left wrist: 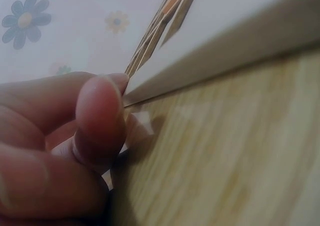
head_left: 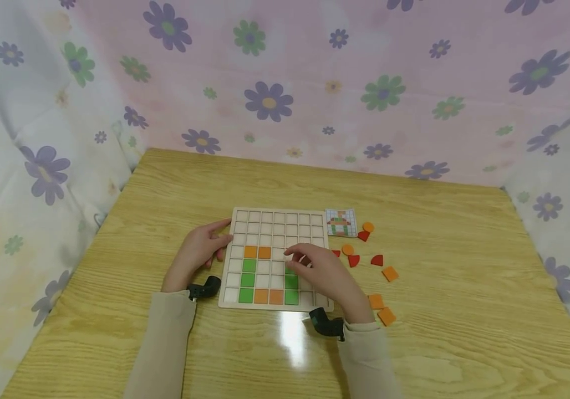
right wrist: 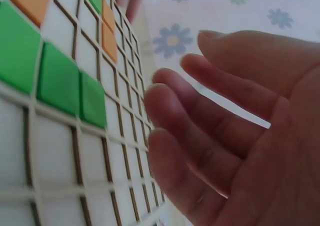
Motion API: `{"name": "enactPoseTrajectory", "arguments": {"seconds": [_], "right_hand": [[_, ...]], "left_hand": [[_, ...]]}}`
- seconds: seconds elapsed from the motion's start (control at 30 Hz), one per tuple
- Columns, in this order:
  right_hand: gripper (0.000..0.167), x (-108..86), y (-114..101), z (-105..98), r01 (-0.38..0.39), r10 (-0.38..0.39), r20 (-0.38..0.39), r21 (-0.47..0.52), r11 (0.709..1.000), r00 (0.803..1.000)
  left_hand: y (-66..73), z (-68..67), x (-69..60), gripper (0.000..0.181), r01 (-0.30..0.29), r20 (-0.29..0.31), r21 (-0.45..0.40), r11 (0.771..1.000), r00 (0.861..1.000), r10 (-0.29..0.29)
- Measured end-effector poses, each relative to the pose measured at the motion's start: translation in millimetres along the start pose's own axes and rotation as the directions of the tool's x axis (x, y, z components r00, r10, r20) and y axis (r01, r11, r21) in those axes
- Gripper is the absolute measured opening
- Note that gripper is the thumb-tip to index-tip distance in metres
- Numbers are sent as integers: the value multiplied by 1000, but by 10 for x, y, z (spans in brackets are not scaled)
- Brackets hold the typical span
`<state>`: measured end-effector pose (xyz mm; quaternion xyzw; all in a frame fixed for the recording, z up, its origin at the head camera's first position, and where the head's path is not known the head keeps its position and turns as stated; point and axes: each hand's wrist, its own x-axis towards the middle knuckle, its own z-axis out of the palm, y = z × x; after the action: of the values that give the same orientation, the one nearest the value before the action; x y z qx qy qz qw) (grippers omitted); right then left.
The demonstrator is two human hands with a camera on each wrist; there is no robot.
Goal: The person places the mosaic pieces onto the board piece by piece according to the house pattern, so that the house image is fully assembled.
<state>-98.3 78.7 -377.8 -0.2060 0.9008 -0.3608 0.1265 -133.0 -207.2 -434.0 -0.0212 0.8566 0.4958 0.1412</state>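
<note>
On the tabletop (head_left: 444, 249), the pale wooden grid board (head_left: 263, 281) is touched, seemingly for steadiness, by the relaxed fingers of the left hand (head_left: 197, 249), while nothing is grasped by the right hand (head_left: 322, 271) above it.

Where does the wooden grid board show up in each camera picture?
Head: the grid board lies just below centre.
Left wrist: the grid board slants across the upper right.
Right wrist: the grid board fills the left side.
Shared landmark: flowered cloth behind.

head: above, forward-down, farthest from board (head_left: 267, 240) | left wrist: low, close, edge-on | right wrist: close, across grid | shared: board
</note>
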Motion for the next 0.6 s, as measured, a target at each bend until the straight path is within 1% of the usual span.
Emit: {"name": "enactPoseTrajectory", "arguments": {"seconds": [0.1,0.23,0.37,0.43,0.5,0.6], "right_hand": [[25,-29,56,-68,-23,23,5,7,1000,1000],[28,-82,132,-153,-72,72,-10,18,997,997],[29,-140,231,-227,-108,108,-14,-7,994,994],[29,-169,290,-268,-129,129,-17,-21,991,992],[30,-202,347,-319,-152,152,-20,-13,988,988],[29,-257,455,-404,-194,194,-32,-2,981,980]], "left_hand": [[1,-12,0,50,3,3,2,1000,1000,-3],[2,-16,-2,51,4,-3,-6,1000,1000,-4],[0,-16,-2,51,1,-5,0,1000,1000,-1],[-5,-10,1,51,13,-9,1,1000,1000,-13],[-9,-5,6,52,13,-4,10,1000,1000,-13],[-11,12,18,51,18,-5,0,1000,1000,-18]]}}
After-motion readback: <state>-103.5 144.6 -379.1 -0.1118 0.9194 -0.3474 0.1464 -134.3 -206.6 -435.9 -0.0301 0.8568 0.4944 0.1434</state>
